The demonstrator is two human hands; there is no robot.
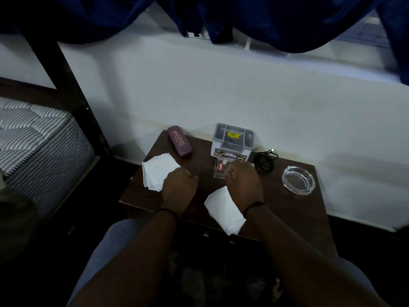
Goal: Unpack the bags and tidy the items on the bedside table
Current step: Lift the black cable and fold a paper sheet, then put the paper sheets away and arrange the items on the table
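Far left, off the table (287, 209): a striped mattress (33, 134) and a dark bedpost (73, 96), close enough to hem in the table's left edge. On the table's back-left corner, a maroon case (178, 141) lying flat and angled toward the wall, probably parked there to stay clear of the working middle. Just in front, a white bag (157, 172) lying crumpled at the left edge, one corner overhanging slightly, likely to slide off if nudged. Left hand (178, 187) curled into a loose fist at that bag's near right side, touching it; whether pinching the paper or merely resting, cannot tell. Centre back, a grey organiser (232, 140) against the wall, compartments open upward, apparently the sensible home for small things. Directly before it, a clear glass (219, 170) with a red label, on its side or tilted. Right hand (242, 180) closed over the glass from the right, fingers bent round something small and pale; exact grip hidden. Under that wrist, a second white bag (224, 210) flat near the front edge, its lower corner at the rim. Behind the hand, a coiled black cable (264, 161), loose and easy to snag. Far right, a glass ashtray (298, 179), set well apart with bare wood around it: the best open room for setting things down, with a little more at front right. Unpacking seemingly under way, tidying mostly ahead
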